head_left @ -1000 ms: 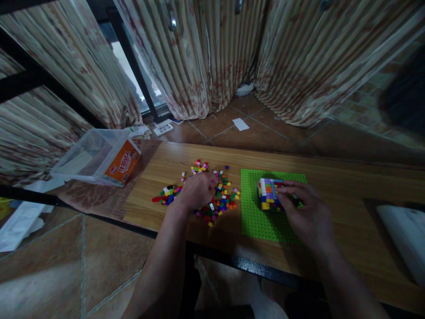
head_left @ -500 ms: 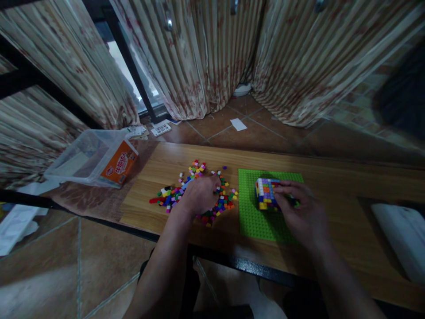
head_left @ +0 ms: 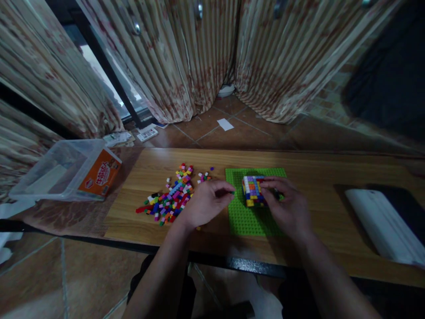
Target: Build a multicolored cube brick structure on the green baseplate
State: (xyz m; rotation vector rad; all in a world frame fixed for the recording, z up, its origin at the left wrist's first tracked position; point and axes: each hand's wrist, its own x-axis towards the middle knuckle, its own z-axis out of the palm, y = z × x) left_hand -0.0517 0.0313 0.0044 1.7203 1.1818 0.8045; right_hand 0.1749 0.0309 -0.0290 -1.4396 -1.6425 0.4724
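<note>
My left hand (head_left: 210,200) is above the bench between the brick pile and the baseplate, thumb and forefinger pinched on a tiny green toy brick (head_left: 233,192). My right hand (head_left: 288,201) grips the right side of a multicoloured block of toy bricks (head_left: 253,190), hiding part of it. White, purple, orange, blue and yellow pieces show on that block. Beneath it lies a green studded baseplate (head_left: 239,221). Loose toy bricks (head_left: 172,199) of many colours are heaped left of my left hand, which covers some of them.
A clear plastic bin (head_left: 59,195) with an orange label stands at the left end of the wooden bench (head_left: 318,177). On the right lies a white object (head_left: 381,221). Curtains (head_left: 166,66) hang behind, and a sheet of paper (head_left: 225,124) is on the tiled floor.
My left hand has come up from the brick pile and moved right toward the baseplate, a green toy brick in its fingertips. My right hand stays on the block. The view has shifted right.
</note>
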